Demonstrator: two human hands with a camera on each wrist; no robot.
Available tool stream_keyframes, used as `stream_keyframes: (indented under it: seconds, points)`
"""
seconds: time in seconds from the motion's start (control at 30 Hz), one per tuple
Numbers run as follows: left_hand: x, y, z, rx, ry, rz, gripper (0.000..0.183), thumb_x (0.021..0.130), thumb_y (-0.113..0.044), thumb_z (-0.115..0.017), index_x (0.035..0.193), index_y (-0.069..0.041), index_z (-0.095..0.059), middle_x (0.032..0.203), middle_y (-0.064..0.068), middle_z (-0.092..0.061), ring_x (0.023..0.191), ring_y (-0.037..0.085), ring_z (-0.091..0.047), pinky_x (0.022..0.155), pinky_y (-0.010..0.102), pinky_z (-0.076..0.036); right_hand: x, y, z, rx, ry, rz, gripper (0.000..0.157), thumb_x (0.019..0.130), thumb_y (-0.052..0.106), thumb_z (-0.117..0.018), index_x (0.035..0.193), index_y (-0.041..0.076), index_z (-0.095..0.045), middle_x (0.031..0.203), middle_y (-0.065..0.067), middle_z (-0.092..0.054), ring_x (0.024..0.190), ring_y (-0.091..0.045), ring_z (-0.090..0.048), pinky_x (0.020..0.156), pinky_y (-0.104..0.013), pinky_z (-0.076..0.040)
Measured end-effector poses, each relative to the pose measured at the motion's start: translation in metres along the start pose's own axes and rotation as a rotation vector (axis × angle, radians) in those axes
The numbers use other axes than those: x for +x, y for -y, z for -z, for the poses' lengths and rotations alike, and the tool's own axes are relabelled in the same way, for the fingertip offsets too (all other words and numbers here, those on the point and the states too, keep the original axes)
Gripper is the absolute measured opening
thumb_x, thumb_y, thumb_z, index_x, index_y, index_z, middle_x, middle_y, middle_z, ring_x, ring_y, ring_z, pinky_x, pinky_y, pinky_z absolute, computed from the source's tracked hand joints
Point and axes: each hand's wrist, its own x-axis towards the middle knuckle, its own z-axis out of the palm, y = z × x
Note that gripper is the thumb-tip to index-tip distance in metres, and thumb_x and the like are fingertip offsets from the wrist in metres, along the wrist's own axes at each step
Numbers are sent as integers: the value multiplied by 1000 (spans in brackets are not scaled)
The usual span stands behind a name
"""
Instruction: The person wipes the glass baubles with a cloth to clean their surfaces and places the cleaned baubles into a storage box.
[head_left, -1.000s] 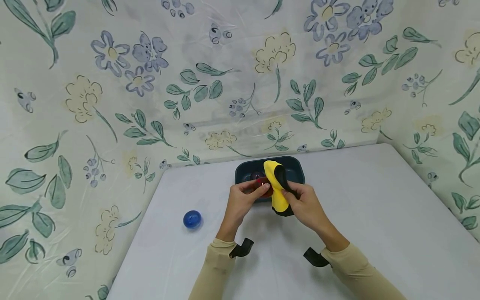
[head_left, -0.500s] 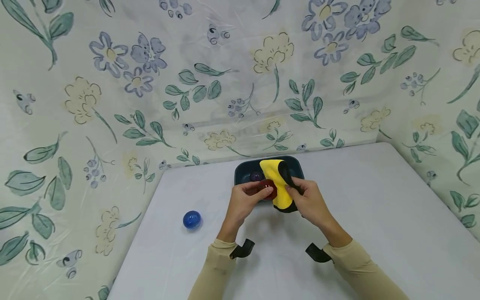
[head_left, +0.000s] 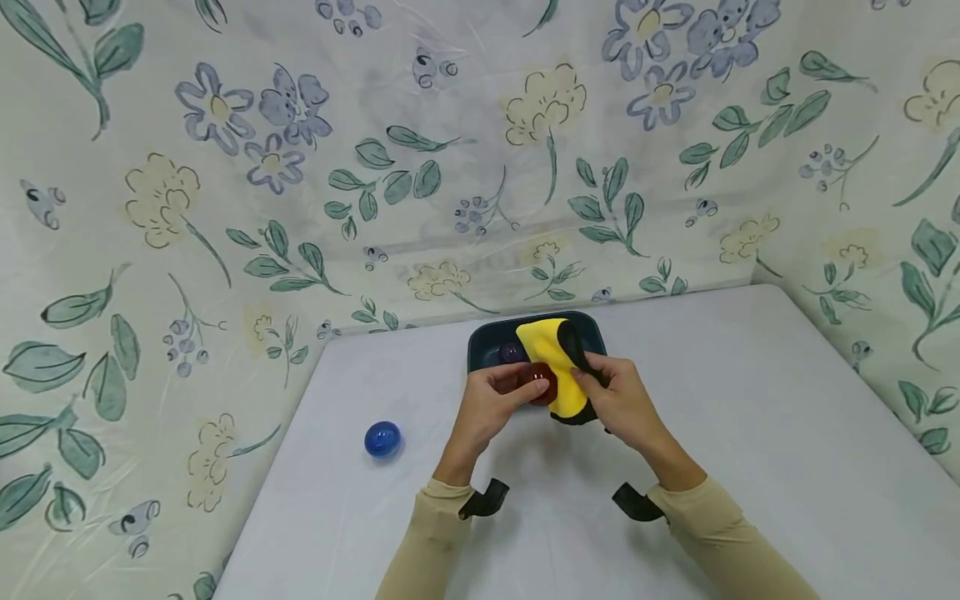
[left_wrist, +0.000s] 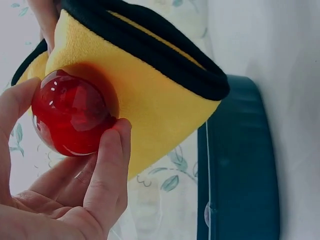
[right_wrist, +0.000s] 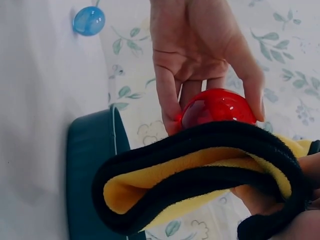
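My left hand (head_left: 489,408) holds a clear red ball (left_wrist: 72,112) between thumb and fingers, above the near side of a dark teal bin (head_left: 480,337). My right hand (head_left: 618,400) grips a folded yellow cloth with black edging (head_left: 551,350). In the left wrist view the cloth lies right against the far side of the ball. The right wrist view shows the cloth's folded black edge (right_wrist: 215,132) covering part of the ball. A dark purple ball (head_left: 512,353) is inside the bin, whose right part is hidden behind the cloth.
A blue ball (head_left: 383,440) sits on the white table (head_left: 330,517) left of my hands. Behind the table and at both sides hangs a floral sheet (head_left: 480,167). The bin stands near the table's back edge.
The red ball and left hand have shifted slightly right and down. The cloth has turned to show a broader yellow face beside the ball. The blue ball and bin stay in place.
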Motion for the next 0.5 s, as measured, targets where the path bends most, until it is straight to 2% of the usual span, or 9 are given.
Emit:
stream_keyframes:
  seconds: [0.27, 0.5]
  points:
    - [0, 0, 1, 9, 10, -6, 38, 91, -25, -81, 125, -8, -75, 118, 14, -77, 99, 19, -72, 92, 32, -63, -1, -1, 0, -10, 13, 8, 34, 105, 5, -56, 135, -9, -62, 119, -27, -71, 95, -25, -72, 84, -33, -65]
    - [-2, 0, 0, 19, 9, -17, 41, 91, -19, -80, 130, -6, -71, 123, 17, -74, 103, 21, -71, 95, 34, -62, 0, -2, -1, 8, 31, -20, 35, 105, 6, -55, 138, -7, -61, 122, -25, -70, 96, -27, -70, 85, -31, -65]
